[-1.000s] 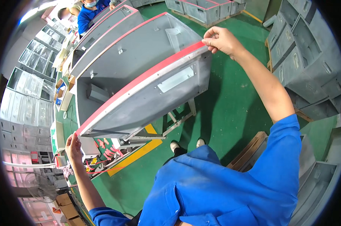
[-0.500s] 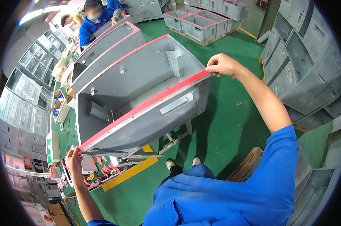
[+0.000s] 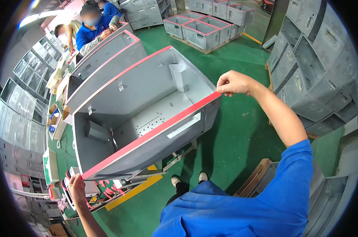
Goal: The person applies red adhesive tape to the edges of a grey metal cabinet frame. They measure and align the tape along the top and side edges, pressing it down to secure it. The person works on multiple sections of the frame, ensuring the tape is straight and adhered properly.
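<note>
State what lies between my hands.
A red strip edging the near side of the grey box spans left hand to right hand in the head view.

We see a factory workshop: a green floor [image 3: 242,134], stacks of grey metal boxes [image 3: 319,94] at right, red-edged boxes [image 3: 198,38] grouped far off, and a co-worker in blue [image 3: 83,37] at far left.

You wear a bright blue work shirt [image 3: 234,205] with short sleeves [image 3: 291,170], dark trousers [image 3: 180,192] and off-white shoes [image 3: 175,181].
</note>
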{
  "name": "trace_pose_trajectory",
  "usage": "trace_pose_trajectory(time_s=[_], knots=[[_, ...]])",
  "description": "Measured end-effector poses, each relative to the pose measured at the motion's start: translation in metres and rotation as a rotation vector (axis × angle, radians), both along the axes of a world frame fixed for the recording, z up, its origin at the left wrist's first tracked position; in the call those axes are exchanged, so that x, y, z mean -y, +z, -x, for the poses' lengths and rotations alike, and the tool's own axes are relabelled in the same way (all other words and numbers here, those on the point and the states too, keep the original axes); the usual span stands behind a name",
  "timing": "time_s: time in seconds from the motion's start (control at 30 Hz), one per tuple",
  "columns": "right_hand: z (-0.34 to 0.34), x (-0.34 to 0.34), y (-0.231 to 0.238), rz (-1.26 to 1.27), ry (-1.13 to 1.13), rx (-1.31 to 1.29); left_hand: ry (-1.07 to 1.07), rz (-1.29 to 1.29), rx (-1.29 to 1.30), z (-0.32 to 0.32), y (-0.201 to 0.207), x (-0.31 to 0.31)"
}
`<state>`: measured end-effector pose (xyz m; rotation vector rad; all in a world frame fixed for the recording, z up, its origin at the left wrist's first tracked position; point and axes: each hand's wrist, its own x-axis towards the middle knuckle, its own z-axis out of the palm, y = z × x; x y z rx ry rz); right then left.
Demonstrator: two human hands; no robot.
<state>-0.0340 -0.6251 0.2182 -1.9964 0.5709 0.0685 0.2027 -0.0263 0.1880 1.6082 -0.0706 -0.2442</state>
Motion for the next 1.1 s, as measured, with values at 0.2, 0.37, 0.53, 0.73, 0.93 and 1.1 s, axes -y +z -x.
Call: trace_pose_trajectory(time_s=[0.2,0.37,0.53,0.73,0.93,1.1], knots=[[-0.001,0.002,0.001,-0.015,0.019,0.0,-0.01,0.055,-0.012,-0.009,-0.009,-0.012],[-0.002,0.003,0.002,-0.038,0.022,0.003,-0.008,0.122,-0.035,-0.005,-0.008,-0.004],[-0.003,0.003,0.003,-0.052,0.02,-0.005,-0.009,0.154,-0.015,-0.003,-0.009,-0.001],[-0.002,0.004,0.001,-0.089,0.001,0.012,0.069,0.138,-0.018,0.003,-0.008,0.005],[-0.001,0.004,-0.001,-0.114,-0.006,0.018,0.101,0.143,-0.001,0.007,-0.006,0.013],[-0.002,0.003,0.0,-0.098,-0.011,0.021,0.103,0.151,-0.012,0.005,-0.008,0.01]])
